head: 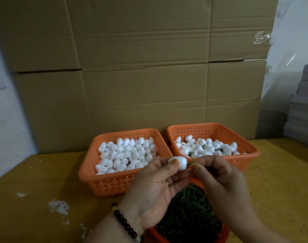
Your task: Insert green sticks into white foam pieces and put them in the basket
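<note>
two orange baskets (125, 183) sit beyond our hands; our left hand (155, 190) pinches a foam piece (178, 163), right hand (218, 174) pinches its green stick (189, 163), cardboard (141, 67) behind.

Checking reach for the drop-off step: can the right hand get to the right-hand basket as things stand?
Probably yes. The right hand, pinching the green stick, sits just in front of the right-hand basket, whose top is open; nothing lies between them.
</note>
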